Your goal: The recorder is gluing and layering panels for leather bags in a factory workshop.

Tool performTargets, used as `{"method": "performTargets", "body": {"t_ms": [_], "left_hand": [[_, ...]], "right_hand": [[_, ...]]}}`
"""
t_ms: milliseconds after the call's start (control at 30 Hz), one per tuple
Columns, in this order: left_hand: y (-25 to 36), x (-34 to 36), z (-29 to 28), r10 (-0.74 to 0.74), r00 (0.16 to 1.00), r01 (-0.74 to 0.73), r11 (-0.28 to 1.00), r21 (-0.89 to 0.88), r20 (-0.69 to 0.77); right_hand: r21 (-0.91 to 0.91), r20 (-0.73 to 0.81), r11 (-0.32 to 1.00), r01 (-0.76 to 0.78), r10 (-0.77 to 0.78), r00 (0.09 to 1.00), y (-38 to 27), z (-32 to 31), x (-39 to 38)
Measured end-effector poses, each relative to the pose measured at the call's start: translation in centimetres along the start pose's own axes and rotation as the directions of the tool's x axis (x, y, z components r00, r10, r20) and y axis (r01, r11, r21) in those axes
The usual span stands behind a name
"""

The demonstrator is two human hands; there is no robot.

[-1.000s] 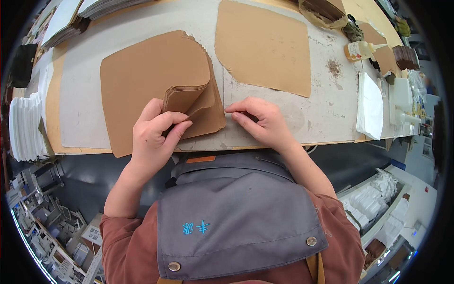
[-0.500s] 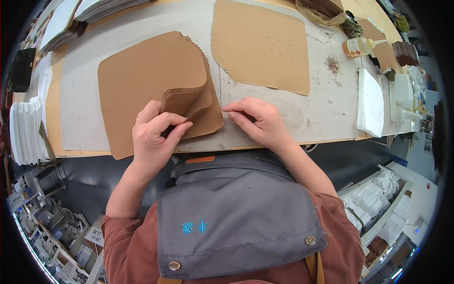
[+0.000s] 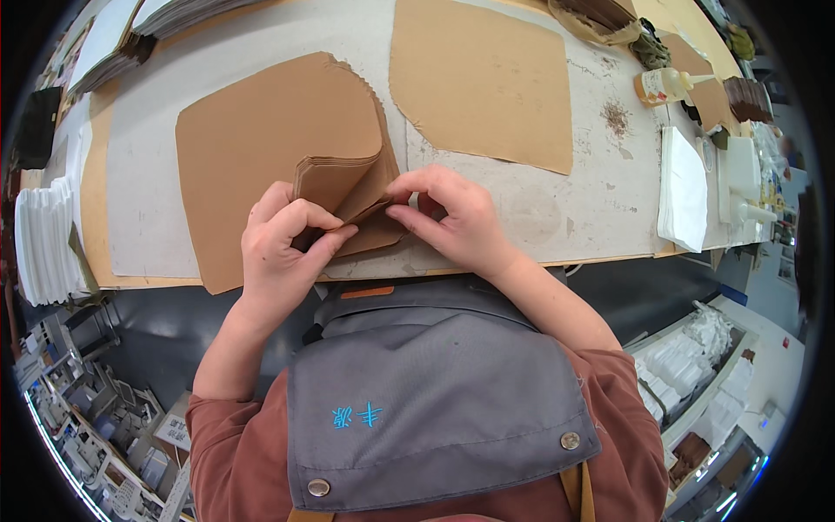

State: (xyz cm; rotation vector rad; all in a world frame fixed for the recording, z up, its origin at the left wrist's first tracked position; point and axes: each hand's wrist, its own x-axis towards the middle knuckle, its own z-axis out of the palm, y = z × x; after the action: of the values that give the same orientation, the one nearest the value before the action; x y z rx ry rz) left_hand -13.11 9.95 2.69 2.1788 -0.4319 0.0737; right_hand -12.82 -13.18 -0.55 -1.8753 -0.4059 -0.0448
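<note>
A stack of brown cloth pieces [image 3: 261, 130] lies on the worktable, its near right corner folded up and back in a thick layered flap. My left hand [image 3: 291, 244] pinches a lower layer beneath this flap between thumb and forefinger. At the right side of the stack, my right hand [image 3: 457, 213] has thumb and forefinger closed on the edge of a layer. The two pinches are a short distance apart. Beyond my right hand, a single lighter tan cloth piece [image 3: 483, 87] lies flat.
A squeeze bottle of yellowish liquid [image 3: 663, 87] and a folded white cloth stack [image 3: 683, 187] are on the right. White folded pieces [image 3: 52, 239] stand at the left edge. More stacked pieces [image 3: 109, 48] sit at the far left. Dark debris [image 3: 616, 117] marks the table's surface [image 3: 531, 209].
My right hand has moved left from beside the stack and now grips a layer's edge. My left hand keeps its pinch in nearly the same place.
</note>
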Motion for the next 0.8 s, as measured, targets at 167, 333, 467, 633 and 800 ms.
{"method": "performTargets", "body": {"t_ms": [167,333,467,633,800], "left_hand": [[-0.4,-0.3,0.0,0.008,1.000,-0.008,1.000,0.023,0.009],[-0.7,-0.7,0.1,0.001,1.000,-0.001,0.998,0.055,0.012],[-0.2,-1.0,0.1,0.110,0.992,-0.102,0.987,0.128,-0.054],[-1.5,-1.4,-0.4,0.507,0.851,-0.516,0.762,0.392,0.135],[-0.2,-1.1,-0.7,0.370,0.913,-0.408,0.824,0.392,0.173]], "right_hand": [[0.014,0.034,0.997,-0.079,0.078,0.996,-0.4,-0.2,0.1],[-0.069,0.027,0.998,0.000,0.002,1.000,-0.2,0.1,0.4],[-0.008,0.024,0.998,0.060,-0.060,0.998,-0.7,0.1,1.2],[0.025,0.006,0.993,0.116,-0.116,0.993,-1.0,0.2,1.9],[-0.014,-0.074,1.000,-0.024,0.023,0.997,-0.5,-1.2,0.8]]}}
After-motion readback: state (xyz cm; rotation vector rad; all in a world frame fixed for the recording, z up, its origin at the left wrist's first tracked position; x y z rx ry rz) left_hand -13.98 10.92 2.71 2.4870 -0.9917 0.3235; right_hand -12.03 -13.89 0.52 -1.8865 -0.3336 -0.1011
